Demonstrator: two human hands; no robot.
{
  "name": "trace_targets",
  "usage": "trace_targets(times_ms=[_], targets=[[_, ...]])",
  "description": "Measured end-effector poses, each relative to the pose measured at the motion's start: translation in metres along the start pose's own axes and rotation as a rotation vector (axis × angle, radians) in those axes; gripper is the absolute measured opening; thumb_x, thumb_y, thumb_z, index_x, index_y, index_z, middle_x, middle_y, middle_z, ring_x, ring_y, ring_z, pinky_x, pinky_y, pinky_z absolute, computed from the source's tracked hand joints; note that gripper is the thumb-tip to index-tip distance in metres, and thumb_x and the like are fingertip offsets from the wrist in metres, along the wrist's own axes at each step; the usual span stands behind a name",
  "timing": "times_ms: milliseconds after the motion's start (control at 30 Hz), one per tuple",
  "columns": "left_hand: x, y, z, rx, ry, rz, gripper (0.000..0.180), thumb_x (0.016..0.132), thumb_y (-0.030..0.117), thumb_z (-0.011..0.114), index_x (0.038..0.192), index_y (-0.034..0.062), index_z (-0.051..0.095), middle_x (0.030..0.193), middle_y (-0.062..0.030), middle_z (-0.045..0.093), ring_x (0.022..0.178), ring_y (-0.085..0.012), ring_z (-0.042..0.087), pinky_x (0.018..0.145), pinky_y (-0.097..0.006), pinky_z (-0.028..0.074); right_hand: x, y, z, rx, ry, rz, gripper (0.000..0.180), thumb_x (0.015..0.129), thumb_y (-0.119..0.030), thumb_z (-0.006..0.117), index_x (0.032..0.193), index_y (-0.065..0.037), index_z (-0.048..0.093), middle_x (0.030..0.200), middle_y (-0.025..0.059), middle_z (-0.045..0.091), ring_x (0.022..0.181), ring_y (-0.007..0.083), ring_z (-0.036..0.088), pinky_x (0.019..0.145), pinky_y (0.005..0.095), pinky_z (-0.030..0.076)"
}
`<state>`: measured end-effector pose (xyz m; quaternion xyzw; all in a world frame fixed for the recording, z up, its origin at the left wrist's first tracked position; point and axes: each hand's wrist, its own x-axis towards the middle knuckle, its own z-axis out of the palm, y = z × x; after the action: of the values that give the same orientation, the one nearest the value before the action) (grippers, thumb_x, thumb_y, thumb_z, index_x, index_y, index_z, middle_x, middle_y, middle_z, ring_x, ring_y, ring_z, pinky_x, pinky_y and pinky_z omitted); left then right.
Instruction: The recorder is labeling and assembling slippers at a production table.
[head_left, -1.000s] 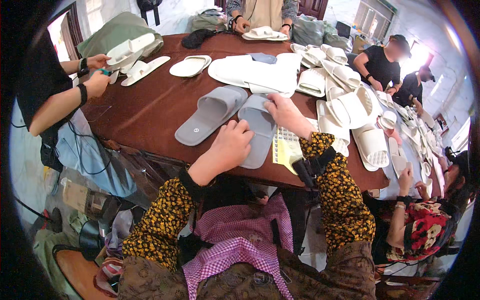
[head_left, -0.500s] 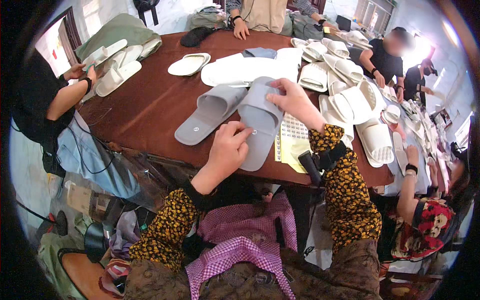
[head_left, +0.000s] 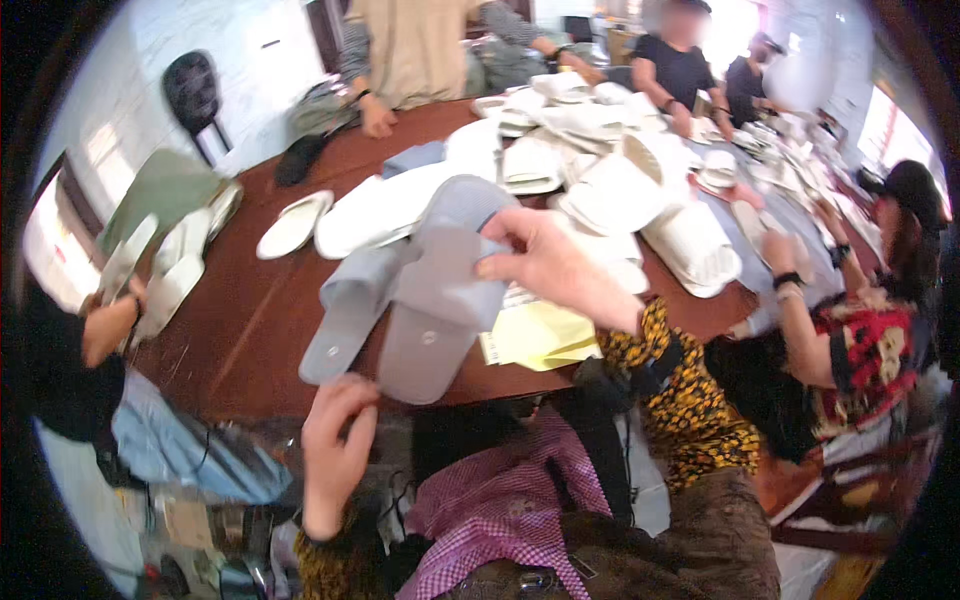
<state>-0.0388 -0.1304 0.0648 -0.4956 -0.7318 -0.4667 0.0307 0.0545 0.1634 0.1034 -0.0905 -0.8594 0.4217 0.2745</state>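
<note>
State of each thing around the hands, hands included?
Right hand: gripping
Right grey slide slipper: gripped near its strap
Left hand: fingers curled, nothing visibly held
Left grey slide slipper: partly hidden by the right one
Yellow sheet: lying on table
White slippers: heaped

The left hand (head_left: 340, 440), earlier touching the right grey slide slipper (head_left: 430, 335), is now hovering clear of it at the near edge of the worktop (head_left: 265, 335). That slipper is now covering more of the left grey slide slipper (head_left: 345, 315) toward its far end.
</note>
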Motion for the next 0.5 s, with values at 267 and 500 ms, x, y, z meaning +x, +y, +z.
trace_targets(times_ms=[267,500], targets=[[-0.038,0.074,-0.029,-0.637,-1.248,0.439,0.030,0.084,0.019,0.065,0.106,-0.0012,0.061,0.109,-0.0191,0.056,0.099,-0.0347,0.054,0.083,-0.044,0.043,-0.103,-0.020,0.003,0.204,0.249,-0.007,0.023,0.075,-0.010,0.074,0.091,0.000,0.061,0.084,0.0013,0.059,0.080,0.0090,0.053,0.073,0.0247,0.044],[-0.040,0.083,-0.001,-0.895,-1.317,0.481,0.029,0.085,0.015,0.064,0.106,-0.0038,0.060,0.108,-0.0200,0.055,0.099,-0.0381,0.053,0.085,-0.046,0.043,-0.158,-0.004,0.017,0.560,0.378,0.171,0.021,0.076,-0.007,0.073,0.092,-0.002,0.059,0.081,0.0002,0.059,0.074,0.0061,0.052,0.065,0.0228,0.045]])
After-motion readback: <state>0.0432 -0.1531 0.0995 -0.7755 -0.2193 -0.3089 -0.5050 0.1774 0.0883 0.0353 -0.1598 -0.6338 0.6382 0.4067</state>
